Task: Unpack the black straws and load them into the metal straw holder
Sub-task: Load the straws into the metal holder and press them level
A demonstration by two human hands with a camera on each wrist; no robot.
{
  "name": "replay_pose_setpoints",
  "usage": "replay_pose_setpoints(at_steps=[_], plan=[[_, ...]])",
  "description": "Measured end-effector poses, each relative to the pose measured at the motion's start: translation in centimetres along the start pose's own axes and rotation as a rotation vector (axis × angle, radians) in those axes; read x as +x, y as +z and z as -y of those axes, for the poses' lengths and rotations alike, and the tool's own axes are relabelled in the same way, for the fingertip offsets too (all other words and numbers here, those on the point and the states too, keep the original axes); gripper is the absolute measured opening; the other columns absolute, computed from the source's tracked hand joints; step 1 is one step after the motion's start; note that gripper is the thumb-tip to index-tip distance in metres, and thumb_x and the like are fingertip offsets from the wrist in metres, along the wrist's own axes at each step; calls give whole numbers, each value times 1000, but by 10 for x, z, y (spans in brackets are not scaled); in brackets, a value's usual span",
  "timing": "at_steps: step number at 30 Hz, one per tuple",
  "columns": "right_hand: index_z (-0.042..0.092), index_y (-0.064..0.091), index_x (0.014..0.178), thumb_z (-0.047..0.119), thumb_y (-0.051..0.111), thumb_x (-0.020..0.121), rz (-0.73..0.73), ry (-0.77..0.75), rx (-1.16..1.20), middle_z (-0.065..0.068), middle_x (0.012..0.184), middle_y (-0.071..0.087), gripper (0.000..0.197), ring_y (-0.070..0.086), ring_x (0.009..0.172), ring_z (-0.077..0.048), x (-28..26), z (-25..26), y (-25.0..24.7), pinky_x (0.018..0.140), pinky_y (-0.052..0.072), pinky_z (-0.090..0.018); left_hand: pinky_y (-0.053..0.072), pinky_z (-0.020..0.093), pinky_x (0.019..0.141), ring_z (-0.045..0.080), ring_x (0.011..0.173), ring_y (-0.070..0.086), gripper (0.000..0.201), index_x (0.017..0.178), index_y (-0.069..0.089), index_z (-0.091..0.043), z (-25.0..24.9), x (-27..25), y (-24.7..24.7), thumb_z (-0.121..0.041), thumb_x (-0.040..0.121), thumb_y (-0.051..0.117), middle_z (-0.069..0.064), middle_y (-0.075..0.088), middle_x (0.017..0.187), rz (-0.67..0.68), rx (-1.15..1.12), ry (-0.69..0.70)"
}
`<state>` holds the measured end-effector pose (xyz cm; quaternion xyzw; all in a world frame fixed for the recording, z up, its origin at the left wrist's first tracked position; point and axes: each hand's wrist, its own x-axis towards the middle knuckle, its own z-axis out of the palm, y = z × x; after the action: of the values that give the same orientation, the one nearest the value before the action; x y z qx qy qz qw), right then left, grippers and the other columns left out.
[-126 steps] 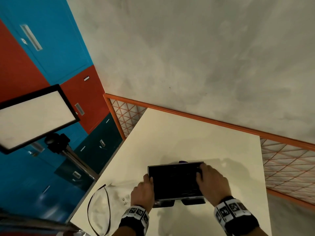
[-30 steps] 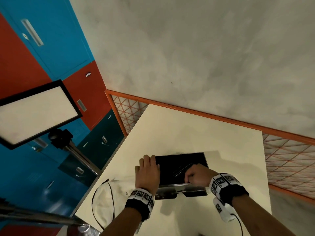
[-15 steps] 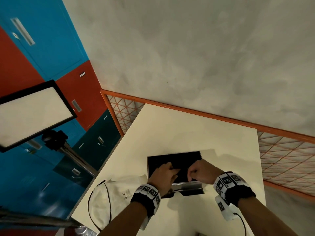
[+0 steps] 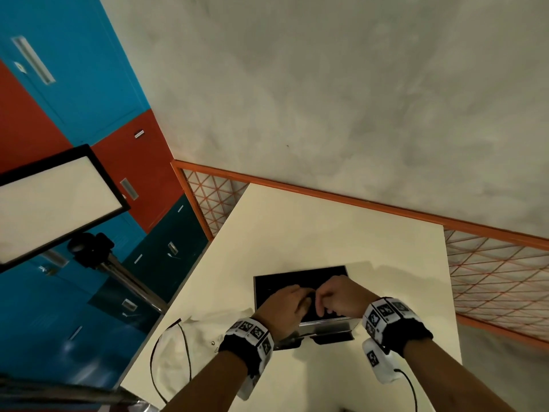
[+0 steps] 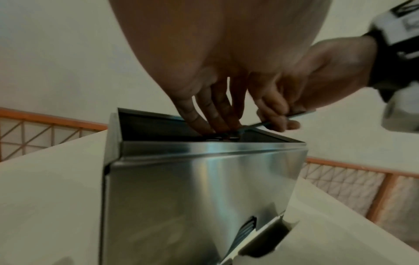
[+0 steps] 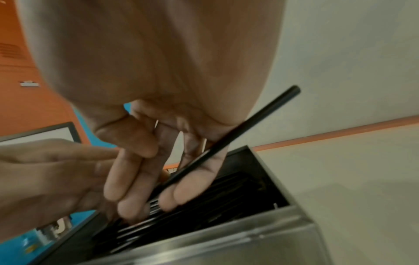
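Loading's mostly done, I reckon: metal straw holder (image 4: 326, 324) sits at table's 6 o'clock, black straws (image 6: 204, 206) inside. Right hand (image 4: 338, 298) pinches one stray straw (image 6: 238, 136); left hand (image 4: 285, 307) fingers straight, pressing the pile. Next, lay it flat.

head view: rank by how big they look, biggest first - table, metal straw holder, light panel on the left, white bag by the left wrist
1. table
2. light panel, though it sits nearer the camera, so its true size is unsure
3. and 4. metal straw holder and white bag look about alike; hands cover part of the holder, so I won't rank them.
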<state>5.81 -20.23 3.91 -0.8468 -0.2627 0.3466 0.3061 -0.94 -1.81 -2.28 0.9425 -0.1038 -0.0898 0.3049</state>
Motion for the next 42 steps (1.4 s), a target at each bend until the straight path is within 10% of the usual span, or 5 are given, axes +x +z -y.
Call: replay_pose_setpoints(at_steps=[4,8,17,27,42], plan=[[22,74,61,13,54,78,-40,-65,12,-3,69,70,27,64,71,-17,9,6,3,72,52,-34,48,45,85,24,95,58,34,123,60,-21,3,-9,2,-32,104,35,4,60,110,62,67,34],[20,72,76,9,57,86,-218,11,30,13,71,66,21,58,68,-1,15,-6,-1,66,42,-17,45,38,95,30,111,55,41,141,54,-12,21,-13,4,-11,101,45,10,55,125,20,198,-43],[12,42,147,26,45,101,-303,87,-355,-9,155,30,48,34,141,-26,25,-44,45,116,29,-32,50,40,97,25,113,48,42,135,56,-15,31,-13,28,-33,99,42,6,46,126,-198,272,37],[23,55,122,36,35,101,-321,183,-622,-2,128,51,32,49,121,-23,15,-38,77,96,42,-41,-3,50,125,23,155,-8,109,162,7,-17,21,-7,31,-90,82,21,5,-2,169,102,410,-96],[15,64,123,35,21,88,-381,-11,-580,-2,125,62,59,60,114,-25,57,-36,87,98,49,-43,32,44,117,26,129,38,71,139,47,-13,17,-28,55,-54,82,54,5,43,134,-66,436,7]])
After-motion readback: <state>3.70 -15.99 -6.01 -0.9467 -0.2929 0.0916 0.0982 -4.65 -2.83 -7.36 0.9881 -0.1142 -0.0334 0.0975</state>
